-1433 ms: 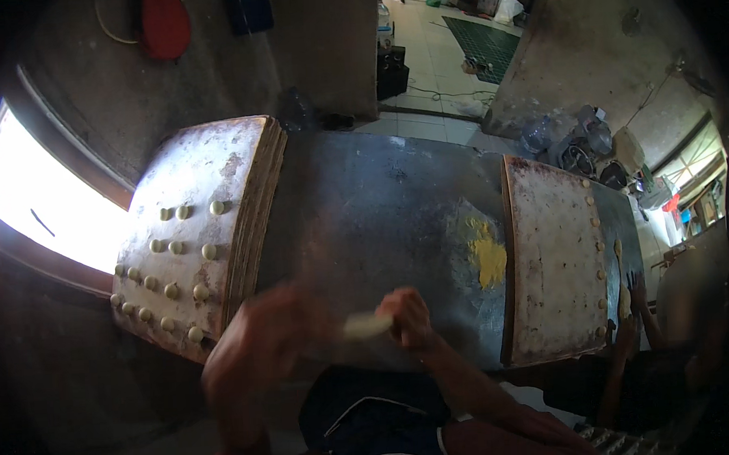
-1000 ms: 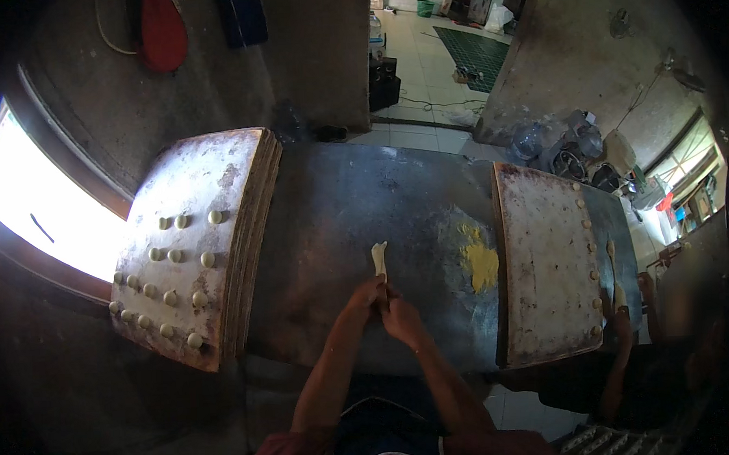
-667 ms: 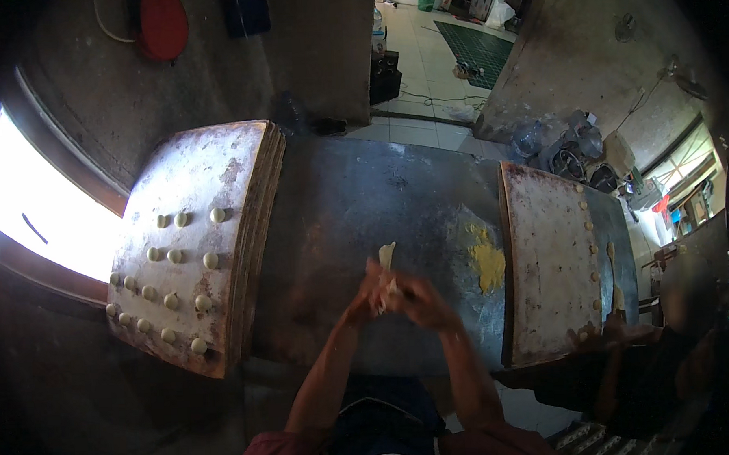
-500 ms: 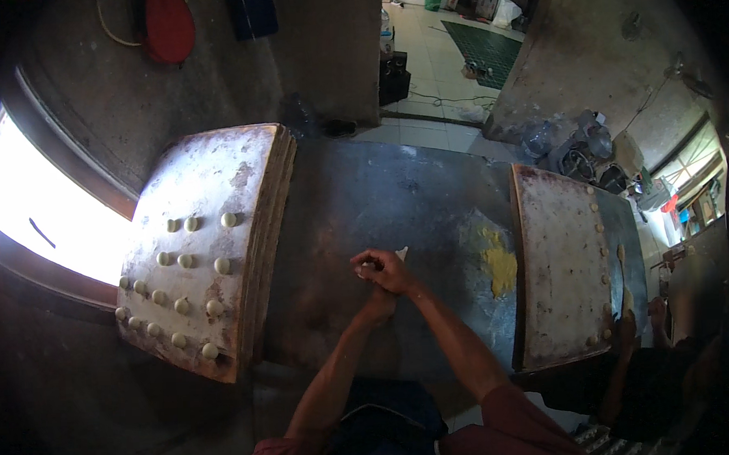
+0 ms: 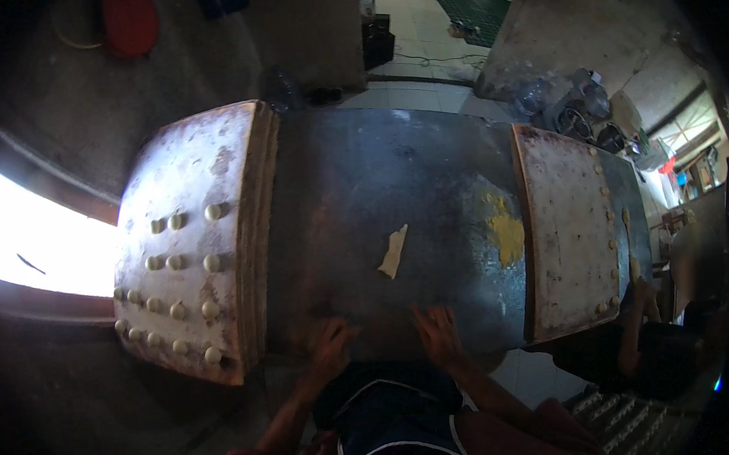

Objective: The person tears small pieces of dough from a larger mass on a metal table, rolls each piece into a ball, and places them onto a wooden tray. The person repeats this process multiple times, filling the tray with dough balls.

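Observation:
A flat, irregular strip of pale dough (image 5: 394, 252) lies by itself on the dark metal table (image 5: 338, 180), a little beyond my hands. My left hand (image 5: 330, 344) is at the table's near edge with its fingers apart and nothing seen in them. To its right, my right hand (image 5: 439, 333) rests at the same edge, fingers stretched toward the table, also without anything visible in them. Both hands are slightly blurred and apart from the dough.
Stacked boards (image 5: 251, 232) on the left carry several small dough balls (image 5: 211, 263). Yellow paste (image 5: 505, 236) is smeared on the table's right side. Another floury board (image 5: 568, 235) holds dough balls along its far edge; a co-worker's hand (image 5: 646, 296) handles dough beyond it.
My hands, together over the table's middle before, have separated and drawn back to the near edge. The dough strip now lies uncovered on the table. The view has shifted slightly.

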### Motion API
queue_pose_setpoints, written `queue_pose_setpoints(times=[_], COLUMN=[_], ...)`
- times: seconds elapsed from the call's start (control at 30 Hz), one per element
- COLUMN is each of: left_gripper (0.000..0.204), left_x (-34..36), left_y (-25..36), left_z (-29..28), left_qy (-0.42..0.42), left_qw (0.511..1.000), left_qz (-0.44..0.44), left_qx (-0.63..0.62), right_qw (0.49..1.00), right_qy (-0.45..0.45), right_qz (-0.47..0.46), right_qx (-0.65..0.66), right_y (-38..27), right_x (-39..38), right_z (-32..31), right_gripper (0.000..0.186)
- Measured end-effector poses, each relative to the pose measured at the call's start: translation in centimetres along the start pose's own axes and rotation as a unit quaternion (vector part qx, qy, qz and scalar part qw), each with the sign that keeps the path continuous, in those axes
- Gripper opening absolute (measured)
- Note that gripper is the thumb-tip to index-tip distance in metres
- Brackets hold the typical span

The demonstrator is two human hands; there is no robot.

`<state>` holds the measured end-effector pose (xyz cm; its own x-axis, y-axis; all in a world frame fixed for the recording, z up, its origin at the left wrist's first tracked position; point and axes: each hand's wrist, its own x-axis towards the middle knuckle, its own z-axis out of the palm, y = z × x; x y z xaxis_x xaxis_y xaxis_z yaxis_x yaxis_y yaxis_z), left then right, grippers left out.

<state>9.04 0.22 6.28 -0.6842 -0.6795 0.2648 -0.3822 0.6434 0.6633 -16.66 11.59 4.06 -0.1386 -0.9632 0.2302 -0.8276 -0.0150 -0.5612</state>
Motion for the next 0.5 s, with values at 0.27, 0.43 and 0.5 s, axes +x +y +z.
queue_pose_setpoints(times=[0.27,0.43,0.5], left_gripper=[0.035,0.025,0.023], left_x=[3.7,2.5,2.5], left_y=[-4.0,-3.7,-4.1], left_z=[9.1,10.4,9.6], left_qy=[0.109,0.120,0.126], left_qw=[0.972,0.991,0.980], left_qz=[-0.188,-0.048,-0.147], left_qx=[0.090,0.041,0.034], right_qw=[0.986,0.997,0.992], right_qy=[0.011,0.010,-0.069], right_qz=[0.074,-0.028,0.096], right_qx=[-0.151,-0.073,-0.048], right_y=[2.8,4.0,5.2], right_x=[-1.4,-3.6,-2.9], right_z=[3.8,3.7,2.3], right_gripper=[0.038,0.031,0.025])
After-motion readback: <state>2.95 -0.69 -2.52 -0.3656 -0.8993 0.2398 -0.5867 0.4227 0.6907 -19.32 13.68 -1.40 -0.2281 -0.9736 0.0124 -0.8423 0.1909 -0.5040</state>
